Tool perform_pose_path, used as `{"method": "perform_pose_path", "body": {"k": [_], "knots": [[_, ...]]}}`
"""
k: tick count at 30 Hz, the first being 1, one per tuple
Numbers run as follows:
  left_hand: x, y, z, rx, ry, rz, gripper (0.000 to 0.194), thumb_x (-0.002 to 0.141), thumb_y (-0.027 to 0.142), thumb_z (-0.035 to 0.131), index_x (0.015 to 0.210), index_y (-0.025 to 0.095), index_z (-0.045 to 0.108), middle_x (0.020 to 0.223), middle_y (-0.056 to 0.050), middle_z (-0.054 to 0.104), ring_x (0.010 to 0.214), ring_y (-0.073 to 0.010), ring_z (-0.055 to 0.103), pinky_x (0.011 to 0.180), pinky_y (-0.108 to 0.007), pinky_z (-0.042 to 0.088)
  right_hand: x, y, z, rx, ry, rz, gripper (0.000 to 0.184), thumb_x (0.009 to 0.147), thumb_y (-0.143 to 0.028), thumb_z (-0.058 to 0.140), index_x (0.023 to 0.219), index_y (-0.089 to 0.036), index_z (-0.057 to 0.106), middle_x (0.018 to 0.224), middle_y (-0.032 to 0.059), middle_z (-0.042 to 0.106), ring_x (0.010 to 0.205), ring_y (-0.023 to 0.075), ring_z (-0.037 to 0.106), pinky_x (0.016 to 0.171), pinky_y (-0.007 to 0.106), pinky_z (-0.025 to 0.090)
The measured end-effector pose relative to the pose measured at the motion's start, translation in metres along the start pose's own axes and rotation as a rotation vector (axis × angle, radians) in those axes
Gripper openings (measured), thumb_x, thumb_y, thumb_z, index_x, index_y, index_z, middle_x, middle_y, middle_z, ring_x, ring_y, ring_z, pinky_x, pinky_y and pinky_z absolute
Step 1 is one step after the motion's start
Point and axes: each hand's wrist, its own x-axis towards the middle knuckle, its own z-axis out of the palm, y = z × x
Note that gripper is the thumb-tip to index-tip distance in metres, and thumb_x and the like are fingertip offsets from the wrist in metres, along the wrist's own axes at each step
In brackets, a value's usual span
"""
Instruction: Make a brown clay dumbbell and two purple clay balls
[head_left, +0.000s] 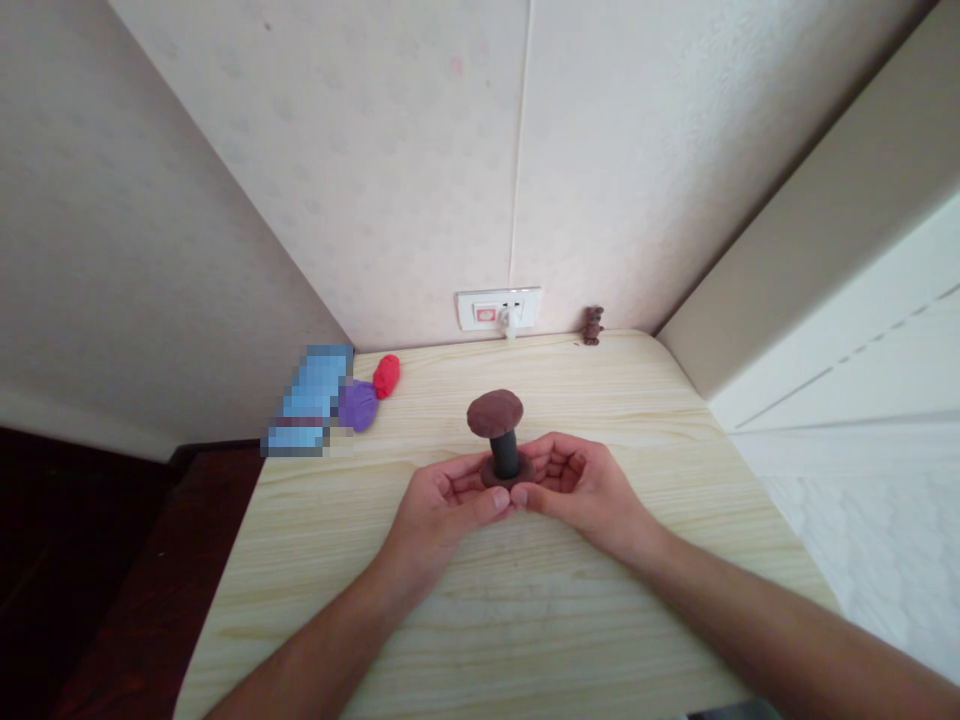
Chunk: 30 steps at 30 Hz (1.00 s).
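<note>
A mushroom-shaped clay piece (505, 455) stands upright at the middle of the view, with a brown disc on top, a black stem and a brown disc as its base. My left hand (442, 505) curls round the left side of the base, thumb at the front edge. From the right, my right hand (589, 490) closes on the same base, its thumb tip almost meeting the left one. The far fingers are partly hidden behind the stem and base. Whether the base touches the tabletop I cannot tell.
The pale wooden table (465, 620) meets a papered wall. At its back left lie a red lump (387, 376), a purple lump (358, 406) and a blurred-out blue item (309, 400). A small brown figure (592, 326) stands back right, near a wall socket (498, 309) with a plug.
</note>
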Motion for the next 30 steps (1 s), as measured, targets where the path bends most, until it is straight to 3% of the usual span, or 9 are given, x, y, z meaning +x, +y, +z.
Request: {"method": "perform_pose_path", "body": {"k": [10,16,24,30], "knots": [[0.0005,0.0007,0.0015,-0.019,0.007,-0.008,0.043,0.077,0.027,0.083,0.118,0.018,0.076,0.114,-0.012,0.078,0.101,-0.0248,0.074,0.092,-0.037,0.058,-0.0004,0.0003,-0.0001,-0.028,0.009,0.001,0.039,0.063,-0.025,0.093,0.093,-0.02,0.068,0.087,0.001,0.076,0.075,0.0132,0.071,0.075,0.028,0.059],[0.0005,-0.0022,0.0007,-0.009,0.046,-0.016,0.04,0.075,0.026,0.085,0.112,0.016,0.077,0.101,-0.011,0.079,0.092,-0.0212,0.074,0.087,-0.032,0.058,-0.0001,0.0005,0.0016,-0.033,0.022,-0.006,0.041,0.061,-0.026,0.094,0.09,-0.02,0.065,0.079,-0.0008,0.074,0.07,0.0123,0.069,0.071,0.027,0.058],[0.0006,0.0021,0.0022,-0.067,0.007,-0.021,0.037,0.079,0.024,0.081,0.115,0.017,0.077,0.113,-0.012,0.078,0.096,-0.0225,0.075,0.087,-0.032,0.059,-0.0008,-0.0027,0.0009,-0.006,-0.004,0.013,0.037,0.066,-0.026,0.092,0.093,-0.018,0.068,0.081,0.0009,0.076,0.071,0.0124,0.072,0.072,0.026,0.059],[0.0007,0.0025,0.0014,-0.028,-0.013,-0.003,0.038,0.077,0.025,0.083,0.114,0.018,0.078,0.11,-0.01,0.079,0.091,-0.0206,0.075,0.083,-0.03,0.06,-0.0004,-0.0029,0.0009,0.03,0.009,0.034,0.037,0.064,-0.025,0.093,0.091,-0.017,0.069,0.08,0.0015,0.077,0.068,0.0136,0.073,0.069,0.026,0.06]]}}
